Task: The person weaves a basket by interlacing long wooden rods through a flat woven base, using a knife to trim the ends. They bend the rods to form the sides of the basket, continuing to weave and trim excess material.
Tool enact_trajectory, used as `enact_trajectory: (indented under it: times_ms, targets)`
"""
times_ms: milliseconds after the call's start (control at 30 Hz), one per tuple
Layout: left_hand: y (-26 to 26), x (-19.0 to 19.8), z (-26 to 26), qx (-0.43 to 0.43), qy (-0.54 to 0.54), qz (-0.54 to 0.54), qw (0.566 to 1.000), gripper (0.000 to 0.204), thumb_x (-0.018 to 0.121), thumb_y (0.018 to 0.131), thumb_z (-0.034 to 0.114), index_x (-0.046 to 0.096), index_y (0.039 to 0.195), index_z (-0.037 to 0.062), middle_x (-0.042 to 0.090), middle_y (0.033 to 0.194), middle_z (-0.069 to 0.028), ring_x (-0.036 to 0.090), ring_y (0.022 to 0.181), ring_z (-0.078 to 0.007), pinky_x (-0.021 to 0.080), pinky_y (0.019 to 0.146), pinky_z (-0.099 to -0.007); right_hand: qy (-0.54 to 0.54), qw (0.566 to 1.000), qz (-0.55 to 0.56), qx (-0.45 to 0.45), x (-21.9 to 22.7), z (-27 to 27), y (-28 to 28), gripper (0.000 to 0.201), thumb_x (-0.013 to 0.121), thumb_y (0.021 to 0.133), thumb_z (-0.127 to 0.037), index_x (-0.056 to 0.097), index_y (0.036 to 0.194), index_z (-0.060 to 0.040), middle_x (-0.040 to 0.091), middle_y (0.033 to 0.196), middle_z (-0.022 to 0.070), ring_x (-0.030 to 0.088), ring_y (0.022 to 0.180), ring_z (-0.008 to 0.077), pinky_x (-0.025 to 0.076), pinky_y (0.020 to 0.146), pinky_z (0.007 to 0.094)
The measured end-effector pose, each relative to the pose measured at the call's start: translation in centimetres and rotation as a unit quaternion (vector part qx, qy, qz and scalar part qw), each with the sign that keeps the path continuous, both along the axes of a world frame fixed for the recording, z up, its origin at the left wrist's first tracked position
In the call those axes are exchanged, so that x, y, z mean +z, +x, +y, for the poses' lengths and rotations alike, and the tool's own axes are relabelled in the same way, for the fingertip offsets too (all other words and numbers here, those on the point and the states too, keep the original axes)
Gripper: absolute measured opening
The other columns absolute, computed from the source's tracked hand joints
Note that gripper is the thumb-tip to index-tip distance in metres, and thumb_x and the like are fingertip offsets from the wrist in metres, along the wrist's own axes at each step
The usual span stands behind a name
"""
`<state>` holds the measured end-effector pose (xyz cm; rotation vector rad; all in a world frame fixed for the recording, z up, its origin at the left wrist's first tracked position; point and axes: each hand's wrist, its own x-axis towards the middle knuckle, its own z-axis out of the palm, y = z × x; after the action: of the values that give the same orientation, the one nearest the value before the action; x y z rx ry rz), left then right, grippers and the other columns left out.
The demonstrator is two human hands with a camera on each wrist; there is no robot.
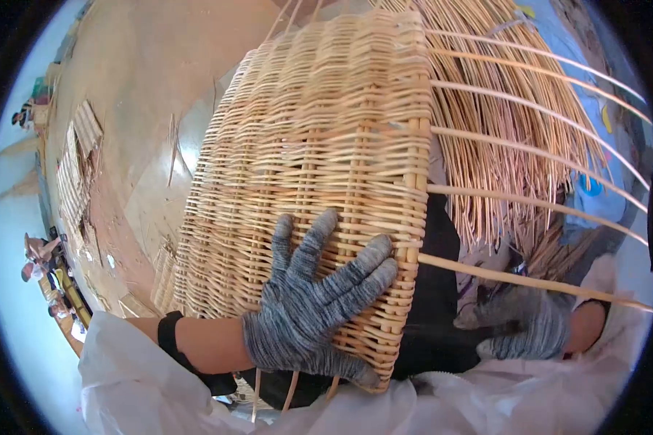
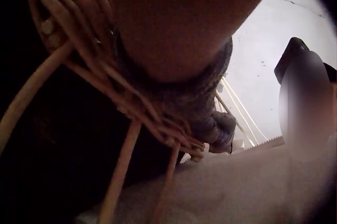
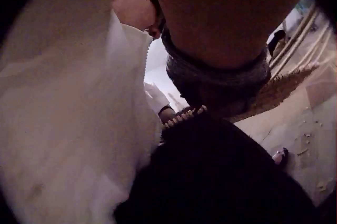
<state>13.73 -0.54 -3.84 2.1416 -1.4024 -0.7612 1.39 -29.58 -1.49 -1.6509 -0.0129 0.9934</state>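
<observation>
A large woven wicker panel [image 1: 326,145] slants across the head view, with long bare stakes [image 1: 530,148] sticking out of its right edge. My left hand [image 1: 312,290], in a grey knit glove, lies flat on its near part, fingers spread and the thumb at the near edge. In the left wrist view, the panel's edge [image 2: 131,103] and its lower stakes show beside the glove cuff. My right hand [image 1: 530,322], gloved alike, is over my lap to the panel's right, below the nearest stake. Its thumb and fingers are apart, with dark cloth between them.
A thick bundle of loose canes [image 1: 500,123] lies behind the panel on the right, beside blue sheeting [image 1: 609,181]. Woven pieces [image 1: 80,167] and scraps are on the floor [image 1: 152,72] at left. Other people sit along the far left wall.
</observation>
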Motion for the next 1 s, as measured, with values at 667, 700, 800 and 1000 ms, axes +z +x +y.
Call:
enact_trajectory:
  times_ms: [667, 700, 800, 1000]
  targets:
    - [0.2, -0.2, 0.0, 0.015, 0.018, 0.021, 1.0, 0.107, 0.051, 0.054, 0.082, 0.036, 0.14, 0.0186, 0.031, 0.146, -0.0024, 0.009, 0.135, -0.0463, -0.005, 0.098, -0.0702, 0.035, 0.991, -0.13, -0.008, -2.7, 0.8, 0.5, 0.031, 0.066, 0.081, -0.024, 0.066, 0.11, -0.0154, 0.064, 0.078, 0.0091, 0.06, 0.065, 0.0228, 0.048, 0.06, 0.0322]
    - [0.2, -0.2, -0.2, 0.012, 0.022, 0.019, 1.0, 0.108, 0.051, 0.054, 0.082, 0.036, 0.14, 0.0186, 0.031, 0.146, -0.0027, 0.009, 0.135, -0.0464, -0.005, 0.098, -0.0704, 0.053, 0.994, -0.095, -0.009, -2.6, 0.8, 0.5, 0.032, 0.066, 0.08, -0.024, 0.066, 0.111, -0.0154, 0.064, 0.077, 0.0092, 0.059, 0.065, 0.0233, 0.048, 0.06, 0.0323]
    - [-0.2, -0.3, 0.2, 0.006, 0.021, 0.027, 0.999, 0.108, 0.051, 0.055, 0.083, 0.035, 0.14, 0.0185, 0.03, 0.147, -0.0034, 0.009, 0.134, -0.0467, -0.004, 0.098, -0.0707, 0.048, 0.994, -0.092, -0.03, -1.8, 1.5, 0.3, 0.034, 0.066, 0.079, -0.024, 0.065, 0.112, -0.0152, 0.063, 0.076, 0.0108, 0.059, 0.065, 0.0248, 0.047, 0.06, 0.0328]
    - [0.5, -0.1, -0.2, -0.006, 0.048, 0.022, 0.999, 0.11, 0.049, 0.055, 0.084, 0.033, 0.141, 0.0183, 0.025, 0.149, -0.0028, 0.007, 0.134, -0.0468, -0.003, 0.097, -0.0719, 0.016, 0.985, -0.17, -0.017, -2.2, 1.8, 1.2, 0.036, 0.065, 0.08, -0.019, 0.063, 0.115, -0.0128, 0.063, 0.08, 0.0142, 0.059, 0.069, 0.0224, 0.046, 0.062, 0.0312]
